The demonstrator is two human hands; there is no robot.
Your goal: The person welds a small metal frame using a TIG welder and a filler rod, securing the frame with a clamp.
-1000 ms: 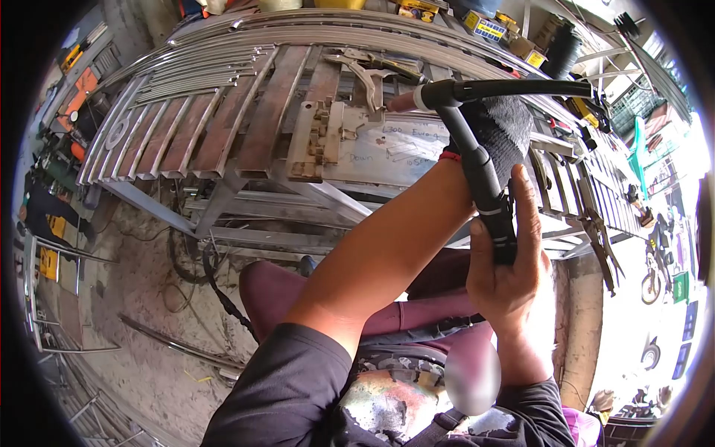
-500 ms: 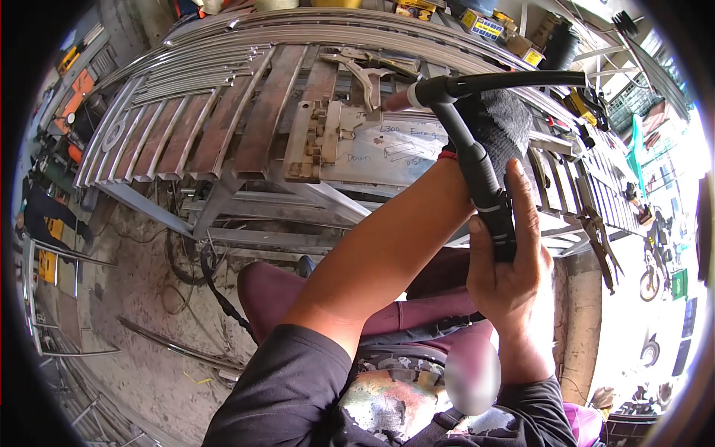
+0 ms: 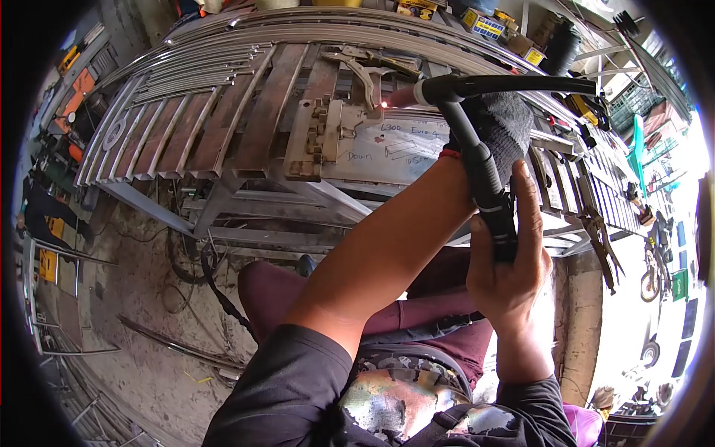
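My bare right hand (image 3: 510, 276) grips the black handle of a welding torch (image 3: 471, 145), thumb on one side and fingers along the other. The torch's pinkish nozzle points left, with a small bright glow at its tip beside a metal tab. Just below lies a metal plate (image 3: 395, 149) with handwriting on it, fixed against a brown-stained metal jig block (image 3: 316, 141). My left hand (image 3: 505, 130), in a dark grey knitted glove, is behind the torch with its fingers mostly hidden. Locking pliers (image 3: 365, 78) sit at the jig's top.
Thin metal rods (image 3: 201, 74) and long tubes lie across the slatted steel bench (image 3: 216, 141). Another clamp (image 3: 599, 242) hangs at the bench's right side. Boxes (image 3: 484, 26) stand at the back. A cable (image 3: 216, 283) runs over the floor.
A bright glow has appeared at the nozzle tip. The torch has shifted very slightly right; both hands otherwise keep nearly the same place.
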